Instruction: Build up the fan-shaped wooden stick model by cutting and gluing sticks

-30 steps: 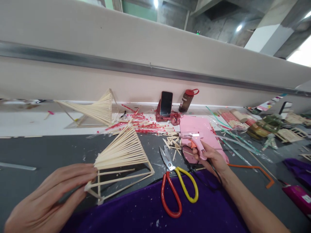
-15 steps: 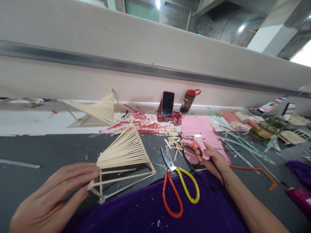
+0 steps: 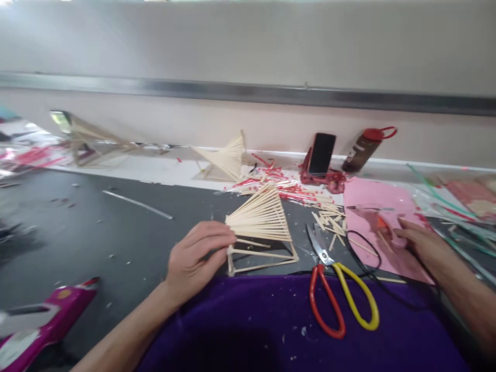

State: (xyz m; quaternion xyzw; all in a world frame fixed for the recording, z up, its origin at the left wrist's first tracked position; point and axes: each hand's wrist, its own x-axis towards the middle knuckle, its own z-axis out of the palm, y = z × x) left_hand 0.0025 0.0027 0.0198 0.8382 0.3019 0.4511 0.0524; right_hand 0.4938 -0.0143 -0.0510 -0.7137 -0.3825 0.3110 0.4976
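My left hand (image 3: pixel 197 256) pinches the left corner of a fan-shaped frame of thin wooden sticks (image 3: pixel 263 227), which rests on the dark table just beyond a purple cloth (image 3: pixel 271 330). At the right, my right hand (image 3: pixel 420 240) is closed round the handle of a pink glue gun (image 3: pixel 370 214) lying over a pink sheet (image 3: pixel 368 194); motion blur smears this side. A black cable (image 3: pixel 364 253) loops from the gun toward me. Scissors with one red and one yellow handle (image 3: pixel 341 305) lie between my hands.
A second stick frame (image 3: pixel 228 157) stands near the wall, with a phone (image 3: pixel 321 153) and a red-capped bottle (image 3: pixel 364 147) to its right. Loose sticks (image 3: pixel 329 217) and red-tipped scraps litter the middle. A magenta glue gun (image 3: pixel 50 315) lies at lower left.
The view has swung left and lower, so everything sits further right and the magenta glue gun at the left has come into sight. Both hands keep their hold.
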